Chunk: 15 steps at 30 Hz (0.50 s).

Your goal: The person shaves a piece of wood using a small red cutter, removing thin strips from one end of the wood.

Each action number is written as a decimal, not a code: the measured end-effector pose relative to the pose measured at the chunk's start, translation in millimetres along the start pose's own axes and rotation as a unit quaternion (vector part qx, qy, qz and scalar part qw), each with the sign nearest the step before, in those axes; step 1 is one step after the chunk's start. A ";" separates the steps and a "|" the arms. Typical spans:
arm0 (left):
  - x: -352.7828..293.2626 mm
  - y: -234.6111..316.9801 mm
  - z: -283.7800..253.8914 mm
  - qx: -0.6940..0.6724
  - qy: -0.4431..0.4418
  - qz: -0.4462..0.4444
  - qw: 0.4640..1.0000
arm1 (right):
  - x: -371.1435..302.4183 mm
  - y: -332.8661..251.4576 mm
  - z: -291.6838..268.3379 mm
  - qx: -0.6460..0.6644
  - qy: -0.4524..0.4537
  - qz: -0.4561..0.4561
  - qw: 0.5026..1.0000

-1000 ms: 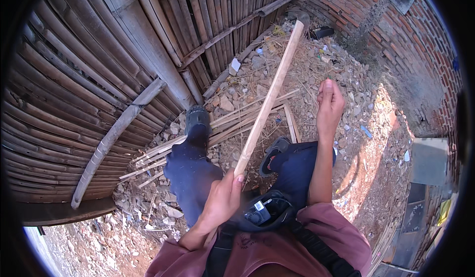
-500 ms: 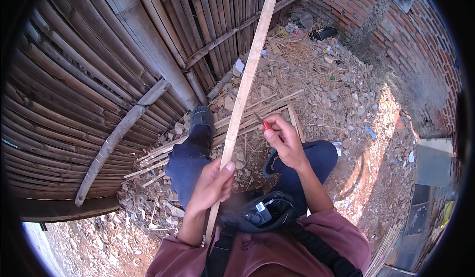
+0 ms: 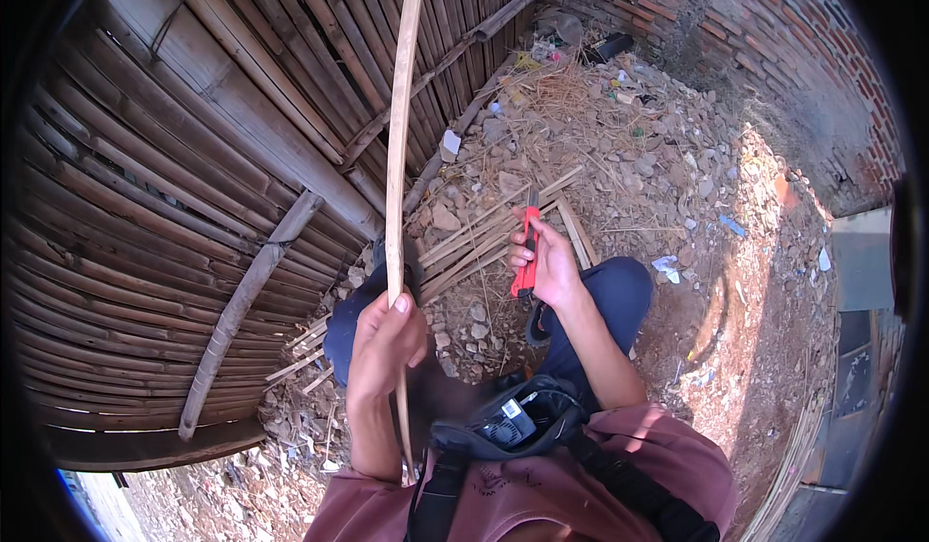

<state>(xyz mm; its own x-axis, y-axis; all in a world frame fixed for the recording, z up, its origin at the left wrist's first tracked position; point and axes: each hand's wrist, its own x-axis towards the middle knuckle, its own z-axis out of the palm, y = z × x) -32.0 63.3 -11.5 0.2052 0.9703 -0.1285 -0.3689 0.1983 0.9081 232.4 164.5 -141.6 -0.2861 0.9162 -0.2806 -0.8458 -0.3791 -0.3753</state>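
the left hand (image 3: pixel 385 334) has its fingers clamped on a long bamboo slat (image 3: pixel 399 155) running upright to the frame's top. right of it, the right hand (image 3: pixel 550 263) grips a red cutter (image 3: pixel 526 252), blade up, near the slat.

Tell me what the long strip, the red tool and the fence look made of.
Strip: likely split bamboo, pale, dry, matte. Red tool: seemingly glossy plastic handle; the dark tip's material is unclear. Fence: weathered brown-grey bamboo slats, rough and unpainted.
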 end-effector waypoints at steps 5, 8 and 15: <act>10.2 9.1 0.2 -0.019 -0.029 0.019 0.999 | -17.9 -30.0 -8.6 -0.001 -0.093 -0.039 0.995; 11.8 10.0 -14.3 -0.067 -0.030 0.024 0.997 | -49.4 -48.8 6.6 -0.025 -0.061 -0.090 0.994; 2.8 9.0 -42.5 -0.178 -0.091 0.024 0.979 | -89.5 -80.8 -3.5 -0.042 -0.138 -0.172 0.974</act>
<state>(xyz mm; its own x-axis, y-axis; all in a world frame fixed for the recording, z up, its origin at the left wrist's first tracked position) -73.3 73.7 -20.6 0.3258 0.9453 0.0127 -0.6685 0.2208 0.7101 327.9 112.7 -89.2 -0.1116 0.9865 0.1195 -0.8765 -0.0411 -0.4796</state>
